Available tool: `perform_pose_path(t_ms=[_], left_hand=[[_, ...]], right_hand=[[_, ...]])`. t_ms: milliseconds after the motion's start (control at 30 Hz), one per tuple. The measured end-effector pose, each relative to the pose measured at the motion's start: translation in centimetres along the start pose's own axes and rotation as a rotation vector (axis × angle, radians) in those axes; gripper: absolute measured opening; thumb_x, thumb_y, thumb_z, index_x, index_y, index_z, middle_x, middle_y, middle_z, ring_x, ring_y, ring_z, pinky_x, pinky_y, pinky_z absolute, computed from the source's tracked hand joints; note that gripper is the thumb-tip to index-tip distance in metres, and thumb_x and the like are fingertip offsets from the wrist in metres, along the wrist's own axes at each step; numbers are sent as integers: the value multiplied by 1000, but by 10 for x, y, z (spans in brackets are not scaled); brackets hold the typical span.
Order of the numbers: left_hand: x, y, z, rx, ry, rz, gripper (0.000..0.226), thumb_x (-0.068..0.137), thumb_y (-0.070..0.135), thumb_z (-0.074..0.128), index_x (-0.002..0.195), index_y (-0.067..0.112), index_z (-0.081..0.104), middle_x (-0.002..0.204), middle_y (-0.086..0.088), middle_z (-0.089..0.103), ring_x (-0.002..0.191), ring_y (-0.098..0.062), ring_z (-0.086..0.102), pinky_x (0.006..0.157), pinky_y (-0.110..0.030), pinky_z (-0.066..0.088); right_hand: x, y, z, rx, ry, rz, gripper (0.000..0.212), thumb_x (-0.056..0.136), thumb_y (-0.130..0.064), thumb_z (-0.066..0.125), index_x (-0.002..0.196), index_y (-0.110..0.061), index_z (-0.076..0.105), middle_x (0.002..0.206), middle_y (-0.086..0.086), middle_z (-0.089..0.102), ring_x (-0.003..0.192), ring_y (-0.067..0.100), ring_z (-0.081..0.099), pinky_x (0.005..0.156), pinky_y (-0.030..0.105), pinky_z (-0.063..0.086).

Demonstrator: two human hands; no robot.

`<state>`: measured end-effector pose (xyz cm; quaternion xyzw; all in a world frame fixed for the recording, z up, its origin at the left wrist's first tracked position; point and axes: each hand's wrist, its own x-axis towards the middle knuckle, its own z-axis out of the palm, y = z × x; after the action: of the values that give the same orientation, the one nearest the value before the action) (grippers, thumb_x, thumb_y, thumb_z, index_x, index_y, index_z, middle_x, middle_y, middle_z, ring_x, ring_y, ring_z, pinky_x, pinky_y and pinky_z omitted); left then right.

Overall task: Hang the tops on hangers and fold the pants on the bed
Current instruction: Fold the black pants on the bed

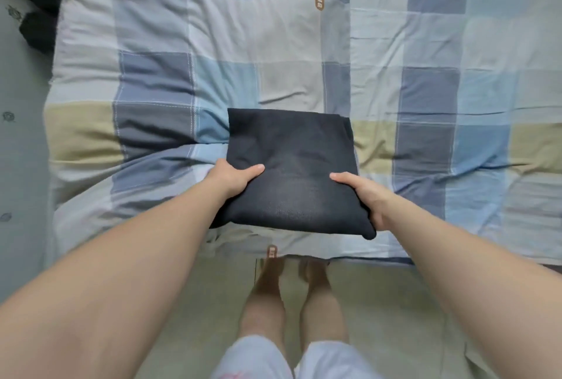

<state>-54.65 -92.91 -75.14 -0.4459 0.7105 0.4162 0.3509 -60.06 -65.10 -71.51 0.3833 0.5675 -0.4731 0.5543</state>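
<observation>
left hand [232,177] | right hand [365,196] — grip folded dark pants [292,165]; checked bed [425,89]

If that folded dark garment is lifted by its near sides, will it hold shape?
Probably not: the garment is soft cloth, so its far edge would likely droop. The left hand and right hand grip both sides, which should keep the layers together.

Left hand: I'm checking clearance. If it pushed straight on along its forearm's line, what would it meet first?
The folded dark pants, which the left hand grips at their left edge. Past them, probably only the checked bedspread.
</observation>
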Motion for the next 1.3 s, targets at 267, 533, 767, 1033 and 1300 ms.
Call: perform_pose_path(t_ms=[267,533,767,1033,1300], left_hand=[[-153,-65,12,117,-238,-171,101,59,68,81,139,11,55,133,-4,62,115,-28,61,104,-40,47],[-234,-70,41,269,-328,-25,58,78,41,83,125,11,66,118,-5,71,100,-25,69,96,-37,54],[-292,-2,104,557,-416,280,64,72,49,86,123,14,66,115,-3,71,99,-23,69,96,-38,54],[-416,-42,240,720,-492,491,55,78,46,82,119,13,66,105,-1,70,93,-20,67,88,-33,53],[-557,-137,381,854,-672,643,63,72,48,85,118,12,64,108,-4,72,94,-22,69,88,-37,56]], right_hand=[[-130,132,6,250,49,123,32,79,-37,78,99,-13,72,75,5,75,62,24,70,69,29,55],[-215,251,-4,580,198,48,43,78,-32,81,115,-16,66,97,9,77,83,29,73,82,42,58],[-259,343,-22,920,292,-122,70,63,-45,85,124,-21,62,115,6,71,108,30,66,95,46,54],[-334,504,-80,1137,367,-316,31,87,-32,73,114,-18,68,98,4,77,95,26,71,74,35,57],[-399,711,-106,1412,531,-363,37,86,-32,74,119,-16,68,102,5,77,96,28,73,74,35,57]])
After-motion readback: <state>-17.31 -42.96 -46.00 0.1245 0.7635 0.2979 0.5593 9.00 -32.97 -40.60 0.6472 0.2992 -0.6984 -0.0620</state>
